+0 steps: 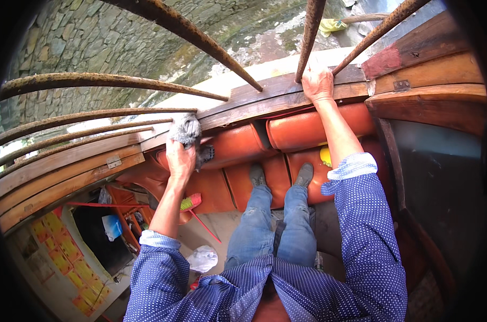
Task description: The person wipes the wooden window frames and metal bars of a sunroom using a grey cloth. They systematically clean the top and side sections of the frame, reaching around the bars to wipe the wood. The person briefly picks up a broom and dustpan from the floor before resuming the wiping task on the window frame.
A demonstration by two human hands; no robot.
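Note:
My left hand grips a grey cloth against the wooden window sill. The cloth bunches over the sill beside the foot of a rusty bar, and a darker end of it hangs below. My right hand is clasped over the sill farther right, between a rusty upright bar and a slanting rusty bar. Bright light washes out its fingertips. Below the sill, my shoes stand on an orange leather sofa.
A red-handled broom leans by the sofa's left end. A yellow object lies on the seat near my right forearm. On the floor sits a clear plastic bag. A television stands lower left. Outside rises a stone wall.

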